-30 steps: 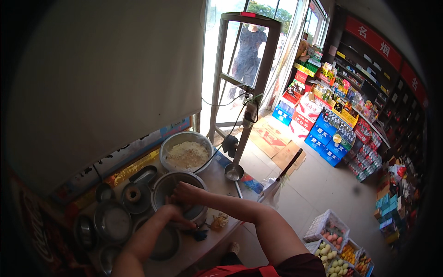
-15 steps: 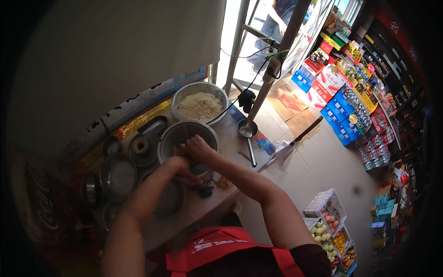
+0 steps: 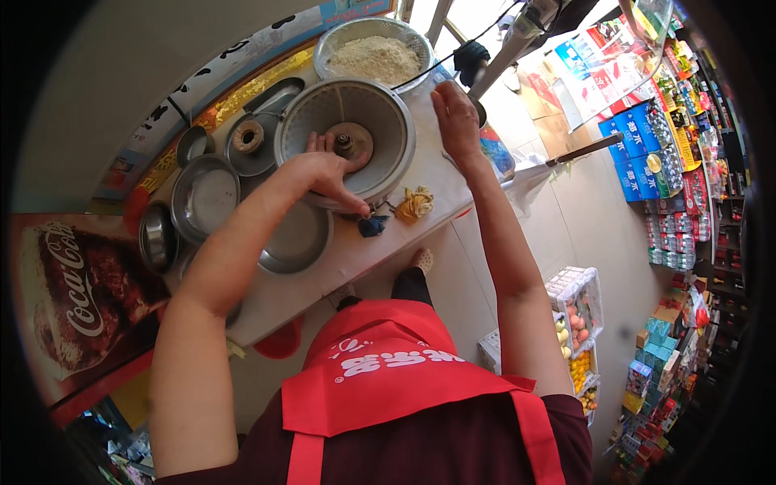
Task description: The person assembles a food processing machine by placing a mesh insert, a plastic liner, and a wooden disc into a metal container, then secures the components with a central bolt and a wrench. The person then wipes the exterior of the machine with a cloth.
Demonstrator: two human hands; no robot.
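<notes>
A round grey metal basin [image 3: 386,162] stands on the table, with a short threaded post on a brownish disc [image 3: 351,147] at its centre. My left hand [image 3: 323,171] lies across the basin's near rim, fingers stretched out inside beside the disc and thumb spread over the edge. To the right of the basin, my right hand [image 3: 459,121] is raised in the air with its fingers loosely bent and nothing visible in it. Beyond the basin sits a perforated metal bowl [image 3: 323,58] of pale, crumbly powder [image 3: 376,58].
Several shallow metal pans [image 3: 206,198] crowd the table's left side, one holding a ring-shaped piece [image 3: 247,137]. A yellow crumpled bundle [image 3: 415,205] and a dark blue knotted piece [image 3: 372,225] lie by the front edge. Fruit crates [image 3: 575,315] stand on the floor at right.
Both hands were together inside the basin. The right has come out and moved to the right, while the left has spread over the near rim. The disc and post are now uncovered.
</notes>
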